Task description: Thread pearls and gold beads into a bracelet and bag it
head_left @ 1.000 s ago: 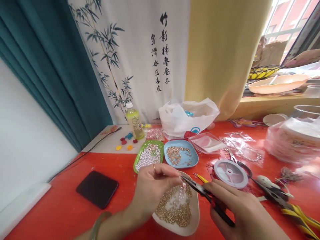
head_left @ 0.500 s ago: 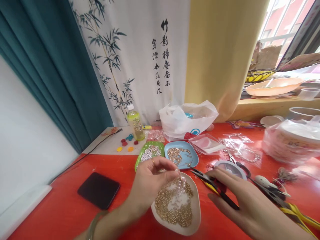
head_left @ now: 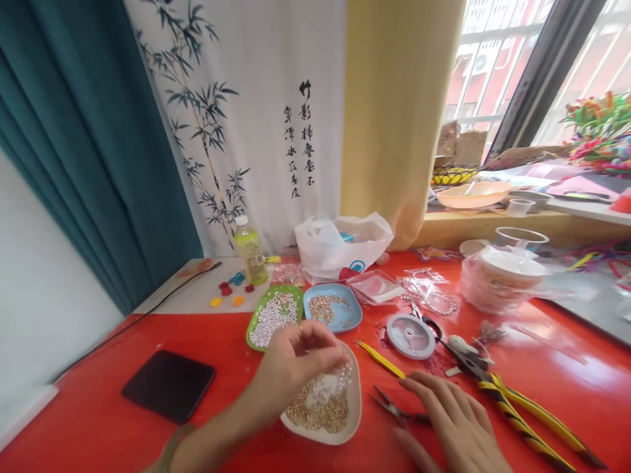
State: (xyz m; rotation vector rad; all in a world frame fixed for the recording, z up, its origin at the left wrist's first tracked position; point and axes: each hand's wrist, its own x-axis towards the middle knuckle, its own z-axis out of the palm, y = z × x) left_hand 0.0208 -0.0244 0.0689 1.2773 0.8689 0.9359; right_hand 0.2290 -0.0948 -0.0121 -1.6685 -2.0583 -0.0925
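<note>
My left hand is closed, thumb and fingertips pinched on a short strand of pearly beads. The strand hangs over a beige tray of small gold beads with a pale patch in the middle. My right hand is low over the red table, its fingers stretched out and apart. Small pliers lie beneath it, their handles partly hidden between thumb and fingers. Yellow tweezers lie just beyond, their near end by the fingertips.
Behind the beige tray stand a green tray of white beads and a blue tray of gold beads. A spool, scissors and large yellow-black pliers lie right. A phone lies left; a bottle stands behind.
My right hand has lowered to the table and its fingers have spread; the small pliers and tweezers it held now lie there. My left hand still pinches the strand. The view has turned right.
</note>
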